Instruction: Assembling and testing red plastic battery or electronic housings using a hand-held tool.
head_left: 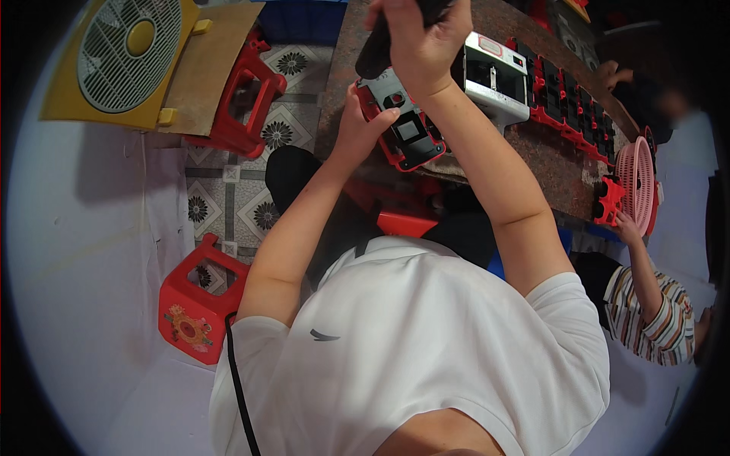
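Observation:
My left hand is closed round the left edge of a red-and-black plastic housing, its thumb lying over the upper face. A light grey plate and a dark square recess show in that housing, which is tilted at the table's near edge. Above it, my right hand grips a thick black cylindrical tool. The tool's lower end is close over the housing's far left corner; whether they touch I cannot tell. My right wrist hides part of the housing's right side.
A white machine with a dark opening stands right on the stone-topped table. Beyond it are rows of red-and-black housings and a pink basket. A co-worker's hand touches a red part. Leftward are red stools and a yellow fan.

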The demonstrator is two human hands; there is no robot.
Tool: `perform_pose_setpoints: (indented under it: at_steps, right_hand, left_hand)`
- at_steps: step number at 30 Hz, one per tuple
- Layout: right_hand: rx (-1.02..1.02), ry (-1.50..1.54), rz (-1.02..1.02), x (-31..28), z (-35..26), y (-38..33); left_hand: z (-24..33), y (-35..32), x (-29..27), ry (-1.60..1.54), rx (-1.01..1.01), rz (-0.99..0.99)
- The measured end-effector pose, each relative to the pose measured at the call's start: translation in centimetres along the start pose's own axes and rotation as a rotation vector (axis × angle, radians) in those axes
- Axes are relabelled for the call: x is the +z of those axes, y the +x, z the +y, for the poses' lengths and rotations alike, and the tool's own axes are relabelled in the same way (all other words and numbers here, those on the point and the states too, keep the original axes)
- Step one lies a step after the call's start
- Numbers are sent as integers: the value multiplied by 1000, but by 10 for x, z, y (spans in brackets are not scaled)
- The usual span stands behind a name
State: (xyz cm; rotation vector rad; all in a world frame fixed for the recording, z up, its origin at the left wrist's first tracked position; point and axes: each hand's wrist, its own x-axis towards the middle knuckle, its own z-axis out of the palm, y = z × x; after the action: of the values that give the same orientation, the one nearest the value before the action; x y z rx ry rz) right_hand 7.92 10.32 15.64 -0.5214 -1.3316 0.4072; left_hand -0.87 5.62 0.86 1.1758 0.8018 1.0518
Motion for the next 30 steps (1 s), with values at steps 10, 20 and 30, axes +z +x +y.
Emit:
perform_pose_setpoints:
  at_steps: [10,20,30]
  right_hand:
    - [-160,-258,-94,-10,7,2]
    - [203,16,279,-128,-120,-34]
    - [112,-31,337,-167,-144,-74]
  left_hand:
    - [10,5,5,101,-10,9]
    - [8,101,-22,445,-100,33]
    - [19,180,12,71,-574,-317]
